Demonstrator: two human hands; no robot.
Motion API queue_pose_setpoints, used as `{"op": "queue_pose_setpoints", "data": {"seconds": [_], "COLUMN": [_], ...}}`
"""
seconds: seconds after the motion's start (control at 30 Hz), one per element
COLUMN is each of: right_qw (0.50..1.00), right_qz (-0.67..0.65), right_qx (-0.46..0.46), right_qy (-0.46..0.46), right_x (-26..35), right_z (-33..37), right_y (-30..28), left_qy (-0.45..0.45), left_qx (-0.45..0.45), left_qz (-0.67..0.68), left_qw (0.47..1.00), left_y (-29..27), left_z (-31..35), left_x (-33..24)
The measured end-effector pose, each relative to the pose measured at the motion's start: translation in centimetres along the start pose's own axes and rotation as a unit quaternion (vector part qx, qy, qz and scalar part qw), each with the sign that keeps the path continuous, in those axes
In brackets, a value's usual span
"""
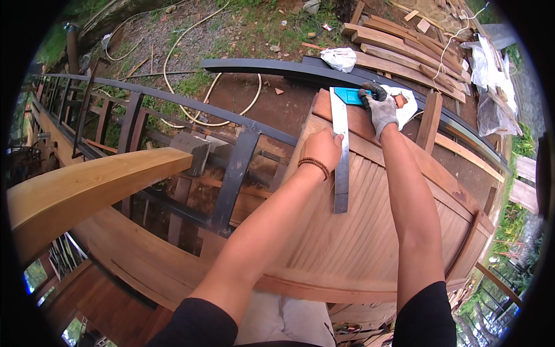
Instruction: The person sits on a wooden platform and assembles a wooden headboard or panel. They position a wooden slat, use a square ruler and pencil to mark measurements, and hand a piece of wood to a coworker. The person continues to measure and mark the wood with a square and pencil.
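Note:
A try square with a steel blade (341, 194) and a teal handle (348, 96) lies across the far left corner of a slatted wooden door panel (370, 237). My left hand (321, 148), bare with a beaded bracelet at the wrist, is closed over the blade near its middle, thumb on the metal. In a grey glove with dark fingertips, my right hand (380, 111) closes on the right end of the teal handle at the panel's far edge. Its fingertips partly cover the handle, and whether they also hold something small cannot be seen.
A thick yellowish beam (98, 185) juts in from the left beside a dark metal frame (237, 173). Stacked boards (404, 55) lie at the far right, near a white plastic bag (339, 59). A pale hose (167, 63) curls over the ground beyond.

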State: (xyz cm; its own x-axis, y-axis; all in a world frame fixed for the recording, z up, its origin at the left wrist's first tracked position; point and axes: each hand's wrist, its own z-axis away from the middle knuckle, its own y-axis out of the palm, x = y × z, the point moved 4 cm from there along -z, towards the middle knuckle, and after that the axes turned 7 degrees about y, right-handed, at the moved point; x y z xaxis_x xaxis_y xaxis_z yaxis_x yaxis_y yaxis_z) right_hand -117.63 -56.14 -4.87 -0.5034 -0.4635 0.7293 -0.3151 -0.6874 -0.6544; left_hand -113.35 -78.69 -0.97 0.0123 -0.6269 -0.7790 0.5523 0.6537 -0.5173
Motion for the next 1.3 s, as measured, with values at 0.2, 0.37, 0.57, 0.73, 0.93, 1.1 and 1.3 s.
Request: {"op": "queue_pose_setpoints", "data": {"seconds": [0.2, 0.37, 0.57, 0.73, 0.93, 1.1, 1.3], "right_qw": [0.977, 0.970, 0.974, 0.984, 0.984, 0.990, 0.989], "right_qz": [-0.193, -0.212, -0.192, -0.151, -0.143, -0.097, -0.107], "right_qx": [0.048, 0.059, 0.073, 0.089, 0.107, 0.067, 0.088], "right_qy": [0.077, 0.100, 0.091, 0.034, -0.028, -0.080, -0.055], "right_x": [3.8, 3.1, 2.1, 1.1, 2.8, 3.2, 2.9], "right_z": [0.9, 0.2, -0.3, -1.8, -0.7, -0.5, -0.5], "right_y": [1.4, 2.2, 2.6, 2.5, 2.7, 2.1, 2.1], "left_qy": [0.237, 0.266, 0.234, 0.246, 0.229, 0.232, 0.226], "left_qx": [-0.157, -0.121, -0.085, -0.076, -0.059, -0.062, -0.053], "left_qz": [-0.160, -0.219, -0.211, -0.219, -0.244, -0.232, -0.258], "left_qw": [0.945, 0.931, 0.945, 0.941, 0.941, 0.943, 0.938], "left_y": [-0.6, 0.7, 0.5, 0.6, 0.5, 0.7, 1.0], "left_z": [2.0, 1.6, 1.2, 1.3, 1.1, 1.1, 0.9], "left_x": [0.9, 1.0, 0.6, 0.1, 0.2, 0.1, 0.2]}}
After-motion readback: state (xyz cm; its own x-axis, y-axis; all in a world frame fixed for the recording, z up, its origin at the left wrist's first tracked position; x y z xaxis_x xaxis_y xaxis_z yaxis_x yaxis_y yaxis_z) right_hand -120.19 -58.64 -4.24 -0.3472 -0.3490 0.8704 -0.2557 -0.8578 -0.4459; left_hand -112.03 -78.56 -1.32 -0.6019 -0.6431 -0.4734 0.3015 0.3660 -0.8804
